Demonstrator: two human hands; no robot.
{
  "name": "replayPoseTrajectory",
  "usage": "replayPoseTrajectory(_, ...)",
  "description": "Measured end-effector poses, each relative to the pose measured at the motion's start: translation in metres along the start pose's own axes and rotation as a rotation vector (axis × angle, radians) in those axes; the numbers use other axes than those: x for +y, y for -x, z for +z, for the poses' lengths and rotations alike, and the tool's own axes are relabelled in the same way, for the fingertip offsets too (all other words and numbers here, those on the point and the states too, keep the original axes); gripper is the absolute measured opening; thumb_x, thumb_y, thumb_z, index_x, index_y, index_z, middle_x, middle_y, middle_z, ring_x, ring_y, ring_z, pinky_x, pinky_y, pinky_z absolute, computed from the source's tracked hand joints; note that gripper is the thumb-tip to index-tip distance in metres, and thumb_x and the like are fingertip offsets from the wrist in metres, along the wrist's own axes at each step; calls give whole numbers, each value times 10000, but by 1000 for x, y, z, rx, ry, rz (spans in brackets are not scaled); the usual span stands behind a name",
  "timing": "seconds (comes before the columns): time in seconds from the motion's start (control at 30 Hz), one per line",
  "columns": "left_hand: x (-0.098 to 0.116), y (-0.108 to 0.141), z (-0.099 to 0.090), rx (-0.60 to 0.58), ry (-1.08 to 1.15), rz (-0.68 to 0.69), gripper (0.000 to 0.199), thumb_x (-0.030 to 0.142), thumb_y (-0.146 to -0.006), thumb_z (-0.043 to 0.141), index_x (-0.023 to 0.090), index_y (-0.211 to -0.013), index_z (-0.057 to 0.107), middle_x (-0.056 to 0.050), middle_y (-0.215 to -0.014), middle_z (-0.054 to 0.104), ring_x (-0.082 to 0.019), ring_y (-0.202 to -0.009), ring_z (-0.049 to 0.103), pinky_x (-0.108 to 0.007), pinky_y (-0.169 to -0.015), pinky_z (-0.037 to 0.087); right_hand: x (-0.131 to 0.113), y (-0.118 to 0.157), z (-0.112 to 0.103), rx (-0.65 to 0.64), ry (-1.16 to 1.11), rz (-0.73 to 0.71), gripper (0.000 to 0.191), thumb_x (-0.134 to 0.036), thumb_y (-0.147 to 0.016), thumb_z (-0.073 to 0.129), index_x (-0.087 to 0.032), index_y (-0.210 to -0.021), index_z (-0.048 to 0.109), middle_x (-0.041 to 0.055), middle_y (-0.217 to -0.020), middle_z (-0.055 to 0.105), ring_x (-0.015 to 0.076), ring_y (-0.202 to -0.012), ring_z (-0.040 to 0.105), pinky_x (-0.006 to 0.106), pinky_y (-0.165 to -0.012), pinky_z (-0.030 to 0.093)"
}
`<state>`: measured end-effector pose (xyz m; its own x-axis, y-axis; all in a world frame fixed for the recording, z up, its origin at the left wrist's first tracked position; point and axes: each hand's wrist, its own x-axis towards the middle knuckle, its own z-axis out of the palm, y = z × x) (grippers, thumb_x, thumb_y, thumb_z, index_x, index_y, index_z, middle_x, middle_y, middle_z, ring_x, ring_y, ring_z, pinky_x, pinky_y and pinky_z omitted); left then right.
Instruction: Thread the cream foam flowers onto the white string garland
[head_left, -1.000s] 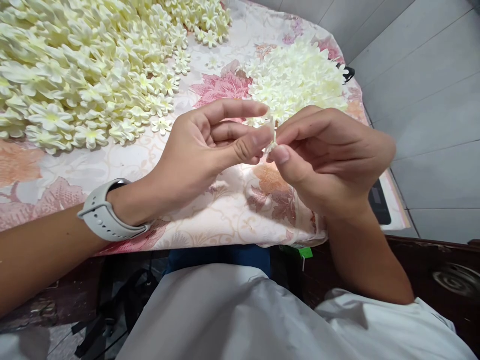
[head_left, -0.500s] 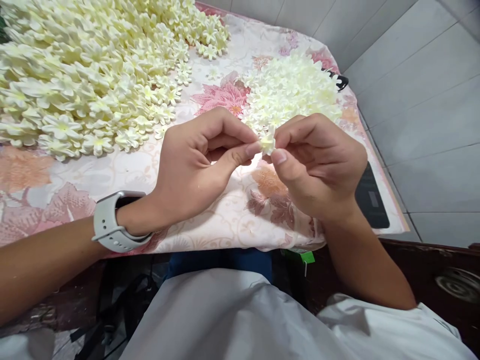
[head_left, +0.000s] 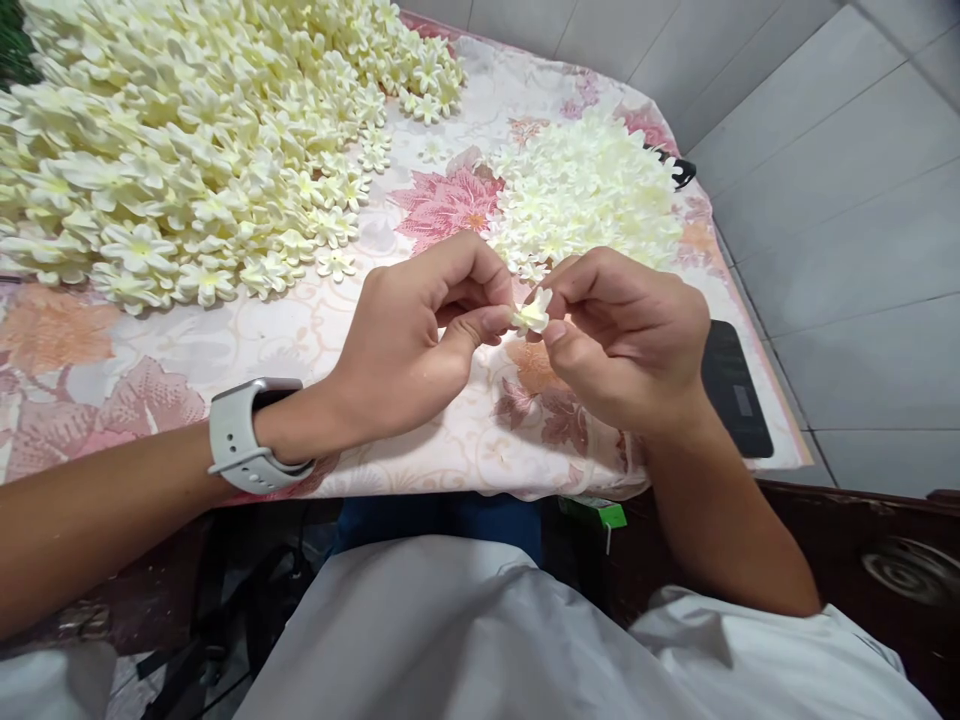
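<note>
A small pale-yellow artificial flower [head_left: 532, 313] is pinched between my two hands, above the front part of the table. My left hand [head_left: 431, 335] grips its left side with thumb and forefinger; a light watch strap circles that wrist. On the flower's right edge, the thumb and fingers of my right hand [head_left: 626, 340] are closed. Just beyond my hands lies a heap of loose white flower pieces [head_left: 592, 190]. A much larger pile of layered pale-yellow flowers [head_left: 187, 150] spreads over the table's left and back.
A floral-patterned cloth [head_left: 420, 440] covers the table. At its right edge lies a flat black device [head_left: 739, 400]. Some dark object [head_left: 682, 172] pokes out behind the white heap. Tiled walls [head_left: 847, 250] border the back and right side.
Both hands have moved slightly down toward me, and the flower between them has turned, showing its petals more from the side. The right hand has also shifted a little left.
</note>
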<state>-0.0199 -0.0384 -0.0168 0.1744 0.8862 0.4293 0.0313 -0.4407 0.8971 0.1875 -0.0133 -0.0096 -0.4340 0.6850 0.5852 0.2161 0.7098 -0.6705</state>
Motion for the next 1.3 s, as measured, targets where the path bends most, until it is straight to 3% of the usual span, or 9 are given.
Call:
replayPoseTrajectory(0.2,0,0,0,-10,-13,-5,93,239,-958,782,200,-911,712,-22,-872,783,-152,-794,740,-296,-738,628,0,-1,1,24,19,-2,142,-220,-930,706,-257,-842,601,-28,-712,610,133,-614,521,337,-574,382)
replayPoseTrajectory(0.3,2,-2,-2,-42,30,-2,250,413,-959,849,203,-1066,767,-40,-1020,849,-183,-947,811,-318,-879,683,-1,-2,4,110,-16,31,142,-230,-968,727,-258,-850,652,-22,-750,651,130,-638,565,317,-575,408)
replayPoseTrajectory(0.37,1,-3,-3,-35,24,22,323,472,-938,868,209,-1107,790,-39,-1058,866,-191,-964,823,-326,-892,691,-2,-3,5,114,-57,31,128,-258,-982,743,-262,-869,683,-13,-783,679,138,-664,593,317,-585,436)
replayPoseTrajectory(0.53,-6,-6,-4,22,-76,178,134,339,-964,840,217,-914,814,0,-862,840,-156,-753,749,-319,-702,626,-2,-3,5,43,-54,21,117,-302,-991,736,-266,-899,674,-13,-781,674,146,-661,594,322,-578,450)
replayPoseTrajectory(0.73,-8,-3,-4,53,-370,223,110,229,-951,728,239,-847,691,-13,-760,710,-163,-659,630,-356,-652,553,-4,-5,5,21,126,-7,175,-186,-894,704,-282,-828,572,-14,-736,636,168,-630,548,367,-586,453)
replayPoseTrajectory(1.1,-4,0,2,43,-292,143,128,214,-964,708,249,-866,633,-15,-804,698,-186,-705,682,-375,-720,570,-2,-4,7,26,58,118,258,-419,-916,764,-314,-783,570,12,-698,606,220,-602,482,446,-545,397)
replayPoseTrajectory(1.2,-4,-4,-3,0,-375,181,118,264,-1016,667,247,-899,673,-32,-848,729,-187,-740,692,-374,-775,569,-1,-4,8,72,68,93,281,-472,-976,729,-309,-789,598,18,-707,638,205,-594,479,435,-536,418)
replayPoseTrajectory(1.3,-5,-10,-8,-68,-544,310,199,310,-1070,576,231,-956,719,-60,-876,764,-214,-824,740,-375,-801,559,1,-4,8,94,86,81,291,-518,-989,738,-310,-810,641,26,-735,668,210,-621,511,434,-559,467)
